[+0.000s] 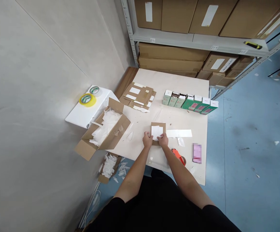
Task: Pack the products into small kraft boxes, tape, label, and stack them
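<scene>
A small flat brown cardboard piece with a white label on it lies in the middle of the low white table. My left hand grips its near left corner with fingers closed. My right hand pinches the near right edge of the white label. A white paper strip lies just right of the cardboard.
A row of green and white boxes stands at the table's far right. Flat cardboard pieces are stacked at the back. An open carton of plastic bags sits left. An orange tape dispenser and tape rolls are nearby. Shelves with cartons stand behind.
</scene>
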A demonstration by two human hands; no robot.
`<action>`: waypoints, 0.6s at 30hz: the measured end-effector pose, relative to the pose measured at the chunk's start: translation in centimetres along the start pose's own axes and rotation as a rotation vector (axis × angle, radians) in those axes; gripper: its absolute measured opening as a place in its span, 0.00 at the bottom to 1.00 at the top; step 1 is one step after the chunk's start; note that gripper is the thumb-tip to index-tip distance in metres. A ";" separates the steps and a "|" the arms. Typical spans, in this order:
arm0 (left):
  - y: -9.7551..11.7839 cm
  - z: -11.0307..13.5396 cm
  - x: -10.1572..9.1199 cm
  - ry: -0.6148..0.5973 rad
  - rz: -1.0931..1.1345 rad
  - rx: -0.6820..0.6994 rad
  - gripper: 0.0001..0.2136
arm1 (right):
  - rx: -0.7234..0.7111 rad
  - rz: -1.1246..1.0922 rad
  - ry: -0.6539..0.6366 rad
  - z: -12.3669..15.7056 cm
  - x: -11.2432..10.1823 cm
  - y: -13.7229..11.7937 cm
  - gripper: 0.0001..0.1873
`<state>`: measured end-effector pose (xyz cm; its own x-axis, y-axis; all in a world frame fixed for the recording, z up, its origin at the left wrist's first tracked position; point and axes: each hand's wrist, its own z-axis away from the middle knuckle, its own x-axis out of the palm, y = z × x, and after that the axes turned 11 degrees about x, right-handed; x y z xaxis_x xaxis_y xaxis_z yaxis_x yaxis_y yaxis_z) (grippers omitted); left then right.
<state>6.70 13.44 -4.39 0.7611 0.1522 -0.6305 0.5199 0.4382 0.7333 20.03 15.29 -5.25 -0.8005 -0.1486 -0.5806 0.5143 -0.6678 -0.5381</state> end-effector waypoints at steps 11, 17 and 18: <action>0.2 -0.3 0.6 -0.097 -0.224 0.009 0.08 | 0.016 0.222 0.002 -0.8 0.0 -0.3 0.11; 0.7 -2.2 -0.9 -0.238 -0.443 0.015 0.17 | 0.050 0.351 -0.052 -1.8 -2.4 0.4 0.20; 0.8 -2.3 -0.9 -0.256 -0.455 0.063 0.16 | 0.058 0.331 -0.040 -1.8 -2.8 0.9 0.20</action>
<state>5.51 15.69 -3.86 0.5188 -0.2660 -0.8125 0.8365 0.3540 0.4183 23.28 16.41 -5.23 -0.6050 -0.3921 -0.6930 0.7308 -0.6189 -0.2878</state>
